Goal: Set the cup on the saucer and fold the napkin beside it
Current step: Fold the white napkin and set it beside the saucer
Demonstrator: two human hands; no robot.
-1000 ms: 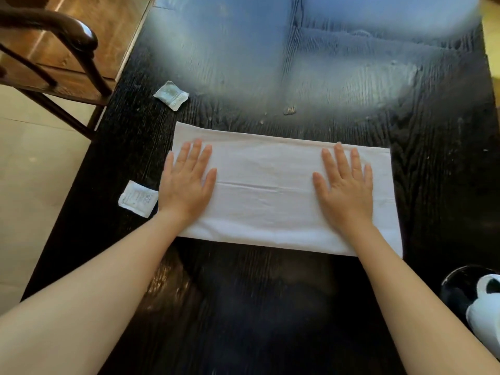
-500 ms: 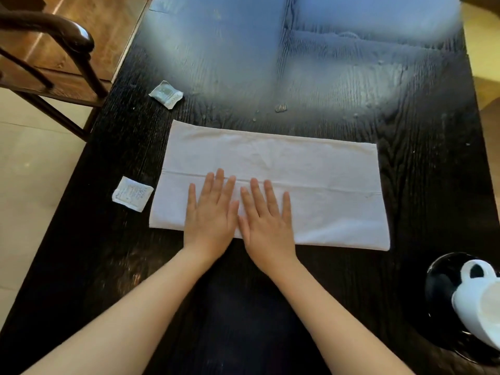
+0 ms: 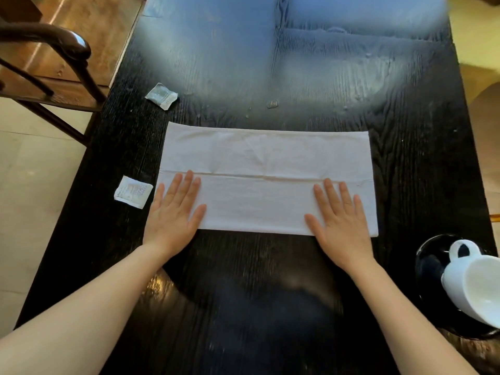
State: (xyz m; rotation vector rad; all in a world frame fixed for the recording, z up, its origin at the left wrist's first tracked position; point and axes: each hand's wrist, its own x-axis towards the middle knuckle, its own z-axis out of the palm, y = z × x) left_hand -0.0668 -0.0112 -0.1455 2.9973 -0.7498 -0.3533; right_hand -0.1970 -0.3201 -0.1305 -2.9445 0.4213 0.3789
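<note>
A white napkin (image 3: 266,169) lies flat on the dark wooden table (image 3: 243,293) as a wide rectangle, with a fold edge running across its middle. My left hand (image 3: 173,215) presses flat on its near left corner, fingers spread. My right hand (image 3: 339,220) presses flat on its near right part in the same way. A white cup (image 3: 476,282) with its handle toward the napkin sits on a black saucer (image 3: 430,263) at the right edge, partly cut off by the frame.
Two small white sachets lie on the table, one (image 3: 133,191) beside my left hand and one (image 3: 161,95) farther back. A dark wooden chair (image 3: 54,50) stands off the table's left side. The table's left edge borders a tiled floor.
My hands were together at the napkin's near middle half a second ago; they have slid apart along the near half to its left and right ends.
</note>
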